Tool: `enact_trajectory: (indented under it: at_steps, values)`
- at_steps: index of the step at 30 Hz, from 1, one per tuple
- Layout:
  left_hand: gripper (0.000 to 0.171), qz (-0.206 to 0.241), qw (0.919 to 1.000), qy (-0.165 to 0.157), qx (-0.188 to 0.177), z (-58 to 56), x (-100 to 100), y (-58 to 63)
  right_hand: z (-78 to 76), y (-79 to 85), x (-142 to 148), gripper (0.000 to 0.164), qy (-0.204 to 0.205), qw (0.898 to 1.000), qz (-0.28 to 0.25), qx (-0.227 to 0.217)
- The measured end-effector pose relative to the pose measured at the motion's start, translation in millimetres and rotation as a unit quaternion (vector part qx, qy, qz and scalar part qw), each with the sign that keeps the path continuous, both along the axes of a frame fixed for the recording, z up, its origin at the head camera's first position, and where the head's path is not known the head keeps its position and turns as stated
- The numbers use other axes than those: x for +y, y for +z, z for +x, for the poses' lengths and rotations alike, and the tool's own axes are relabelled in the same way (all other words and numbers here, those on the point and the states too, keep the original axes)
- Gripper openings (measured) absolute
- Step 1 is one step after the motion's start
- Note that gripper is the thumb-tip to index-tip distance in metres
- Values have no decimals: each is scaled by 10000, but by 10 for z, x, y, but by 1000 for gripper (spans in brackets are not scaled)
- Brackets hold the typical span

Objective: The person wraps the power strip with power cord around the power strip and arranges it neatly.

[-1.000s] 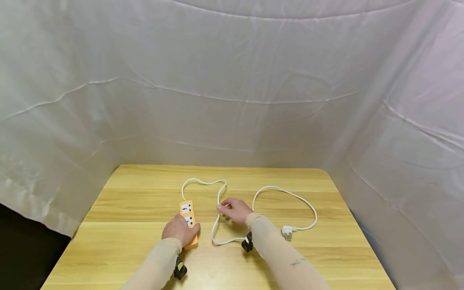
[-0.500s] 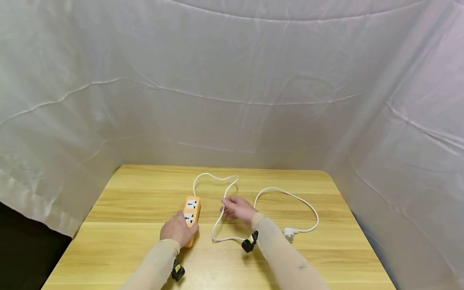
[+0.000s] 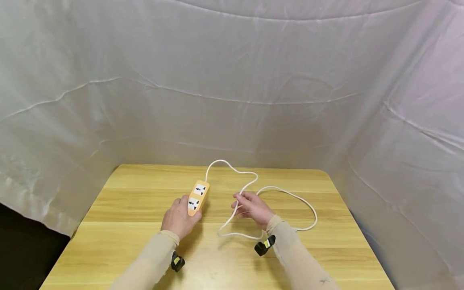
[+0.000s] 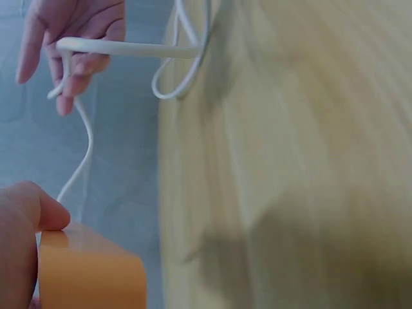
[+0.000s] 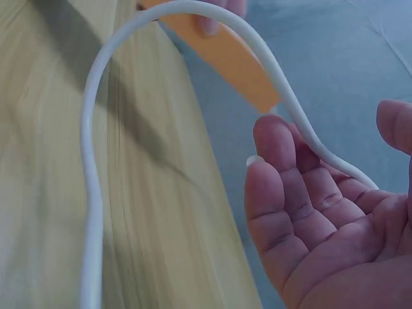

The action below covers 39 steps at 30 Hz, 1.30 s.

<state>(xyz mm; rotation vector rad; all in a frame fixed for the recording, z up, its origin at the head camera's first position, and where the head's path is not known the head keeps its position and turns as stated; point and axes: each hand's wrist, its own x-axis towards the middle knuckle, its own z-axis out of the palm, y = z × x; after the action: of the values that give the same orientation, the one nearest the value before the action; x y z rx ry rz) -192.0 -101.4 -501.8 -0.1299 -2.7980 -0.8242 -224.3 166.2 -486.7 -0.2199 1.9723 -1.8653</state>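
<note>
My left hand (image 3: 180, 217) grips the lower end of an orange power strip (image 3: 199, 186) with white sockets, tilted and raised over the table with a shadow beneath. From its far end a white power cord (image 3: 250, 172) arcs across to my right hand (image 3: 253, 208), whose loosely curled fingers hold it clear of the tabletop. In the right wrist view the cord (image 5: 90, 148) bows up in front of the fingers (image 5: 270, 199), and the thumb stands apart. The left wrist view shows the strip's orange end (image 4: 93, 277) under my left hand. The plug is hidden behind my right wrist.
The wooden table (image 3: 119, 201) has its far edge close to a grey curtain (image 3: 232, 121), which also hangs at both sides. More of the cord loops over the table to the right of my right hand. A black camera (image 3: 264, 245) is on each wrist.
My left hand has raised the strip and turned its far end rightward. My right hand has lifted the cord and moved right. The plug, seen before, is now covered by the right wrist.
</note>
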Motion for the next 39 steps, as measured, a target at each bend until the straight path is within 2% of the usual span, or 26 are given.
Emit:
enact_trajectory:
  at_steps: [7,14,18,22,25,30,34,39]
  values:
    - [63,122,9982,-259,526,-29,-7,264,167,25,182,61,44,9995,-201,-225]
    - [59,137,9887,-589,1369,-19,-24,419,271,-36,385,64,109,9991,-309,-287]
    - [58,135,9821,-747,1722,15,-20,478,280,-86,554,69,-168,9989,-216,-377]
    - [61,88,9744,-951,2033,40,-22,533,263,-59,709,66,-680,9973,-34,-261]
    - [60,60,9691,-1133,2189,48,-21,574,238,-5,798,60,-913,9958,58,-77]
    - [60,-13,9666,-1309,2202,58,3,625,236,49,901,55,-619,9979,110,129]
    - [59,-100,9655,-1347,2227,43,20,620,299,95,925,44,-443,9987,-124,232]
    - [55,-251,9614,-1546,2260,24,52,565,380,213,878,33,-549,9970,-109,541]
